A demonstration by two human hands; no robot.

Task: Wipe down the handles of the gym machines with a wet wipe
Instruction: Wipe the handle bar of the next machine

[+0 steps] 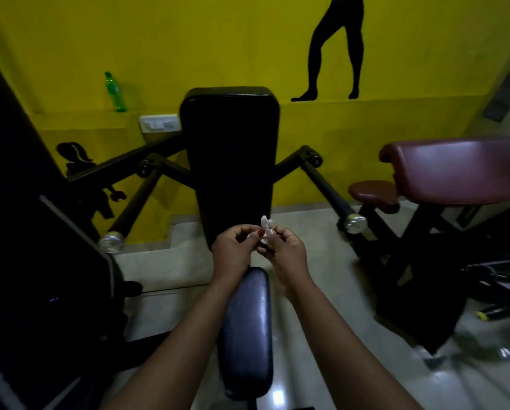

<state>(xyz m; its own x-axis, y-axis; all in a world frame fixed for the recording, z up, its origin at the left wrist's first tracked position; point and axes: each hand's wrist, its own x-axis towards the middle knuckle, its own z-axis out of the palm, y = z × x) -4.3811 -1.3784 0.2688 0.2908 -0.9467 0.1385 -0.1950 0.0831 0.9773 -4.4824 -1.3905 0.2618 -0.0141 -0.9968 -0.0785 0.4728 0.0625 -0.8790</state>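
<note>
Person, head view, dim light.
- Left hand (233, 250): bare; one nail (260, 232) painted red, apparently the thumb's.
- Right hand (283, 251): bare; nails too dark to make out.
- Left forearm (171, 335): bare from wrist to the lower edge of the view.
- Right forearm (345, 335): the same.

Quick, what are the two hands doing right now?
Left hand: fingers curled, pinching the white wipe.
Right hand: pinching the same wipe from the other side.
</note>
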